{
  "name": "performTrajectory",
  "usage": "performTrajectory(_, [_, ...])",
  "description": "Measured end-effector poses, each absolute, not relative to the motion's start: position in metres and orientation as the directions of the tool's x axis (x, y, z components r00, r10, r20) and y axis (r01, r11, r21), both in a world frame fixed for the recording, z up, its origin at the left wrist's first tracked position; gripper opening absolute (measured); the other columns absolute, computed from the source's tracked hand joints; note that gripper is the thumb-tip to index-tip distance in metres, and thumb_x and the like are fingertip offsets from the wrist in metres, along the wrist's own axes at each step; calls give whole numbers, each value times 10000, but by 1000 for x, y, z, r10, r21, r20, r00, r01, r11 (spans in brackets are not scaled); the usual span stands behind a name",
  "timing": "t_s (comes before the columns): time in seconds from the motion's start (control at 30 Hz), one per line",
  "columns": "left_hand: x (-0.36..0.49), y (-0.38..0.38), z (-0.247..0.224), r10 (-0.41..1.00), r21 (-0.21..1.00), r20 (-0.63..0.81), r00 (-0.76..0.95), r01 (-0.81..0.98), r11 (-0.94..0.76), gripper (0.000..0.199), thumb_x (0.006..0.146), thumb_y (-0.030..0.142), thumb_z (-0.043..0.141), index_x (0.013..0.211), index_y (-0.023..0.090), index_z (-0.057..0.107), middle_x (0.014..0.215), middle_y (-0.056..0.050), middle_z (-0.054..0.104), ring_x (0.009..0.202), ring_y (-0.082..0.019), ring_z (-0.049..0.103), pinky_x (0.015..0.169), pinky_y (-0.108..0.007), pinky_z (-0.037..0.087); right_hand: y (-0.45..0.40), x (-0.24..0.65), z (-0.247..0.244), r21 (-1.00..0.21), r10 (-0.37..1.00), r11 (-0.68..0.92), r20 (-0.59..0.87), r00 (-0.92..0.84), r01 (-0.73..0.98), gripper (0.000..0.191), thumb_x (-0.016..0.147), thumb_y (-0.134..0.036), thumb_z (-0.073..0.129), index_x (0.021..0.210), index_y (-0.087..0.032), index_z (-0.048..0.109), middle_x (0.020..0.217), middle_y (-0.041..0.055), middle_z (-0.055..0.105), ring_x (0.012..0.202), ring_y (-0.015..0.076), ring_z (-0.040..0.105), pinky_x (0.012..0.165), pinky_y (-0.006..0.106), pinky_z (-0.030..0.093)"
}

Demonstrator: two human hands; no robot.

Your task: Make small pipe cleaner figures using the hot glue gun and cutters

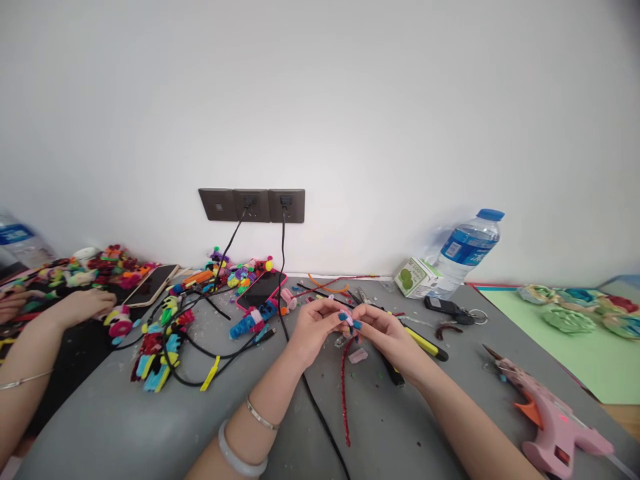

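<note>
Over the grey table, my left hand (320, 328) and my right hand (380, 331) meet, fingertips nearly touching. Between them they pinch a small pale pink piece (349, 319), mostly hidden by the fingers. A glittery red pipe cleaner (345, 393) hangs down from under the fingertips toward the table's front. Just below the hands lies a small translucent pink piece (358, 355). Black-and-yellow pliers (425, 343) lie partly behind my right hand.
A pink glue gun (555, 423), water bottle (466, 250), small box (416, 277) and keys (450, 309) lie right. Left are black cables (190, 381), pipe-cleaner figures (157, 353), phones (261, 289) and another person's hand (87, 307). Green paper (543, 353) holds fabric-like rosettes.
</note>
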State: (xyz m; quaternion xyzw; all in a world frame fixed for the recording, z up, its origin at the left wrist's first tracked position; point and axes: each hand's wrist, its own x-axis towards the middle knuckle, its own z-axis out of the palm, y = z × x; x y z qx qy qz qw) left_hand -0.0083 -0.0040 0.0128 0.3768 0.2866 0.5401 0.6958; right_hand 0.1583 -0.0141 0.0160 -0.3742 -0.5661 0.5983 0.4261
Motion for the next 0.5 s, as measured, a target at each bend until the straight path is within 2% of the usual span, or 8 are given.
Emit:
performTrajectory(0.2, [-9, -4, 11, 973, 854, 17, 230, -509, 105, 357, 572, 396, 921, 731, 122, 755, 676, -44, 705, 585, -122, 633, 590, -250, 543, -17, 156, 20, -994, 935, -1, 36, -352, -105, 342, 802, -518, 750, 822, -191, 650, 765, 9, 628, 687, 121, 536, 624, 244, 467])
performTrajectory(0.5, [-8, -3, 10, 979, 860, 24, 201, -503, 83, 336, 568, 400, 919, 702, 129, 772, 657, -58, 708, 578, -134, 626, 572, -258, 532, -17, 156, 21, -999, 937, 0, 15, -348, -43, 383, 797, -561, 728, 808, -186, 650, 753, 22, 618, 679, 137, 543, 635, 272, 483])
